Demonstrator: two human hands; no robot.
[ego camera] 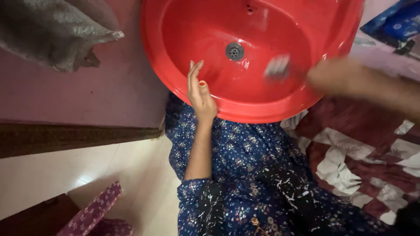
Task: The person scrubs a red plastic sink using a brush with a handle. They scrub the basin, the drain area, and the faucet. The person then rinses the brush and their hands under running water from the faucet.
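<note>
The left hand (199,94) is lying open and flat on the near left rim of the red basin (175,83), gripping nothing. The right hand (337,78), badly blurred, is closing around a grey scrubber (277,67) inside the bowl, right of the drain (234,51).

Soft, even indoor light puts glossy glare on the red basin (175,65) and pale floor (83,179), while the right hand (337,76) is motion-blurred
</note>
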